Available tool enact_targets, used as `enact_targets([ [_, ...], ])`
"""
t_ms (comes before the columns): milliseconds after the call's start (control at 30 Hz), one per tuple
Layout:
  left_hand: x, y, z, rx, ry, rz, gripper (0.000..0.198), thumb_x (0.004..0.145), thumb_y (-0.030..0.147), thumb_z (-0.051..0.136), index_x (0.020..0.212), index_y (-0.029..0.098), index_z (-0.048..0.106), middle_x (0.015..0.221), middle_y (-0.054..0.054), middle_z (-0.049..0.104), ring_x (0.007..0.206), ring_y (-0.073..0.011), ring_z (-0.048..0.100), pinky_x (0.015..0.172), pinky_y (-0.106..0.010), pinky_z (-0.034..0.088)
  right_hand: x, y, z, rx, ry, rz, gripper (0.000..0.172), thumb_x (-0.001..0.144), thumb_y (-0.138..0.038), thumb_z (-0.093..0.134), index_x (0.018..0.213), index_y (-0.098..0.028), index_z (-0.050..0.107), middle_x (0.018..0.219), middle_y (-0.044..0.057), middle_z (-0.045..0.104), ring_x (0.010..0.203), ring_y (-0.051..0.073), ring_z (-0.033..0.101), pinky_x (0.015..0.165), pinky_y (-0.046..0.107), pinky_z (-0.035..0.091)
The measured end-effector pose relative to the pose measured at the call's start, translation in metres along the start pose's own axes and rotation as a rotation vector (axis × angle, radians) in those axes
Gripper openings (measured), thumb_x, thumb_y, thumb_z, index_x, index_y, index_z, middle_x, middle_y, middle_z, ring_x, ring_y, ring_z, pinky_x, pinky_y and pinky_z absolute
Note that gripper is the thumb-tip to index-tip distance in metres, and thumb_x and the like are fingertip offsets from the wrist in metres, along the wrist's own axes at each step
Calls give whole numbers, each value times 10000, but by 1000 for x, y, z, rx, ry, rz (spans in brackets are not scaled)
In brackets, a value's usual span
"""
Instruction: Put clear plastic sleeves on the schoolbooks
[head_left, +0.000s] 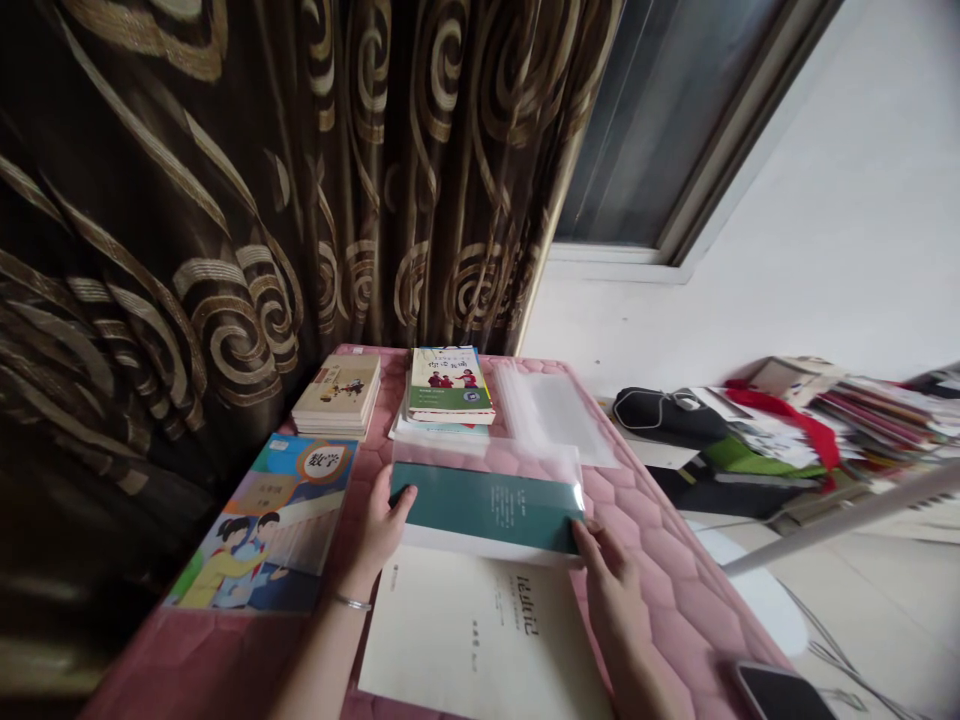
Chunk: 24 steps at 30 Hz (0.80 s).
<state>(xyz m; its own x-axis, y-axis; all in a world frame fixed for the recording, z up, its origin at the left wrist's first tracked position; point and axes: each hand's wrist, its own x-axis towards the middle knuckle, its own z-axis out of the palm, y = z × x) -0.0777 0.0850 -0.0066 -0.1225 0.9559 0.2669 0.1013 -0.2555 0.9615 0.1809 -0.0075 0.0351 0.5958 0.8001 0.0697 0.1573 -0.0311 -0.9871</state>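
Note:
A cream-and-green book (480, 620) lies open-faced on the pink quilted table (660, 560) in front of me, with a clear plastic cover (487, 465) laid over its green band. My left hand (379, 530) rests flat at the book's left edge, fingers stretched onto the green band. My right hand (615, 590) lies at the right edge, fingertips touching the corner of the plastic cover. Neither hand grips anything.
A blue maths textbook (270, 525) lies to the left. Two book stacks (337, 395) (448, 385) and clear plastic sleeves (551, 405) sit at the back by the patterned curtain (225, 200). A phone (780, 692) lies at the right corner. Clutter fills a side surface (787, 440).

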Motion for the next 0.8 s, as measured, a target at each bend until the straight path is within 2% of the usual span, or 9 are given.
enact_targets([
  [167,1,3,1,6,-9,0,491,776,488,616,1145,183,511,1247,-133,595,1208,-266,525,1031,-398,392,-4,0,-2,2,-23,10,404,691,-621,619,759,-224,633,761,22,666,762,236,608,651,298,463],
  [433,-3,7,-1,-3,-4,-40,507,772,505,611,1159,187,530,1233,-126,614,1149,-261,566,975,-385,439,10,26,1,-101,5,-61,447,759,-639,557,761,-196,612,710,33,640,734,226,573,617,288,417],
  [633,-5,6,-3,-38,4,-67,551,736,491,654,1170,175,533,1264,-132,596,1197,-281,533,1008,-400,409,1,19,-4,-68,38,-39,398,734,-619,599,762,-223,614,716,7,626,717,215,560,631,286,432],
  [800,-4,7,0,-91,-23,-52,525,757,500,631,1142,166,506,1224,-148,600,1148,-274,558,981,-402,435,1,21,-4,12,-19,-79,391,714,-593,634,799,-212,624,812,25,655,810,228,580,699,290,448],
])
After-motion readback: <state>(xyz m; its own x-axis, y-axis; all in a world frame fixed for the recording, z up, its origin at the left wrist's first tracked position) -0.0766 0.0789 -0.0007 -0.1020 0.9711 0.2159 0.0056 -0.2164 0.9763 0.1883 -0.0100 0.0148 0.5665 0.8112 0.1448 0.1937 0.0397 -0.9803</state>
